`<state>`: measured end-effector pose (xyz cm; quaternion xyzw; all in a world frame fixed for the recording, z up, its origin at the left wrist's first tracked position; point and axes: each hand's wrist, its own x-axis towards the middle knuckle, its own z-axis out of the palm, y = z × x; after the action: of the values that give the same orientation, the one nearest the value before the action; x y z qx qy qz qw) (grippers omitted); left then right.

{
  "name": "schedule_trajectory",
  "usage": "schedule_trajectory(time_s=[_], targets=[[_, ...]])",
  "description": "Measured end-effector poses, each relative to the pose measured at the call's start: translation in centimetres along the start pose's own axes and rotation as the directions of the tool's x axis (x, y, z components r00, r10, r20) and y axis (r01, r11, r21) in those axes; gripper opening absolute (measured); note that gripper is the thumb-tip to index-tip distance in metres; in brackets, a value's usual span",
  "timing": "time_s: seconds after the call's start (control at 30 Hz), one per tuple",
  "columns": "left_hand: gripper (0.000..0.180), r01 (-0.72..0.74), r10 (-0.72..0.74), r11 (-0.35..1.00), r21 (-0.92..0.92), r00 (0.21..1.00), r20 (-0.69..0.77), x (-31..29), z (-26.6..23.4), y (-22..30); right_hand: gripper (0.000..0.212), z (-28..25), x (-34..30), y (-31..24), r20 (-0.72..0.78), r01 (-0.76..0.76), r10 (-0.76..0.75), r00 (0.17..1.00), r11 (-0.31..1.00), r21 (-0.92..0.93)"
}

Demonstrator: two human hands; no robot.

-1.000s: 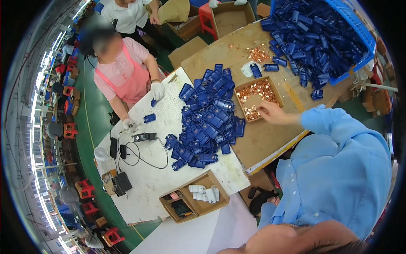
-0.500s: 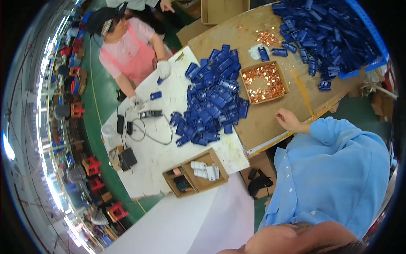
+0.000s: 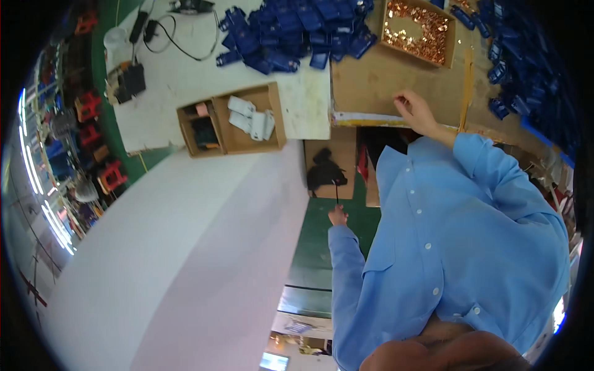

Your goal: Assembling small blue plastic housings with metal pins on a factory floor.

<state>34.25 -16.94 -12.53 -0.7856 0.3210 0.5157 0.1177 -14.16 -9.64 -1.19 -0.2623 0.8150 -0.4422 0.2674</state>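
My left hand is low beside the table, below its edge, closed round the end of a thin dark rod-like thing. The rod's far end reaches a black, irregular object lying on a piece of cardboard under the table; whether they are joined I cannot tell. At the table's near edge my right hand rests with its fingers curled in, and nothing shows in them. Beyond that hand stands a shallow cardboard box of small copper-coloured metal pieces.
Blue plastic casings are heaped on the white tabletop, with another heap at the right. A divided cardboard box holds white casings. A black cable lies at the far left. A pale panel stands at the left.
The view has tilted down toward my body, so the table sits higher and the person opposite is out of view. My left hand with the dark rod now shows clearly; my right hand stays curled.
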Motion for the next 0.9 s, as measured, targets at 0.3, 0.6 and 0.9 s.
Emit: schedule_trajectory(time_s=[0.3,0.6,0.9], targets=[[0.028,0.057,-0.042,0.996,-0.073,0.981,0.191,9.4,11.9,-4.2,0.018,-4.0,-3.2,8.8,0.228,0.390,-0.330,0.916,0.866,-0.312],[0.094,-0.140,0.222,0.933,0.331,0.948,-0.226,17.6,20.7,-3.3,0.028,-3.4,-7.3,10.3,0.221,0.502,-0.464,0.858,0.850,-0.161],[0.059,0.102,0.016,0.969,0.223,0.882,-0.471,20.6,18.9,-3.6,0.021,15.5,-9.9,10.3,0.565,0.197,-0.257,0.784,0.966,0.166]])
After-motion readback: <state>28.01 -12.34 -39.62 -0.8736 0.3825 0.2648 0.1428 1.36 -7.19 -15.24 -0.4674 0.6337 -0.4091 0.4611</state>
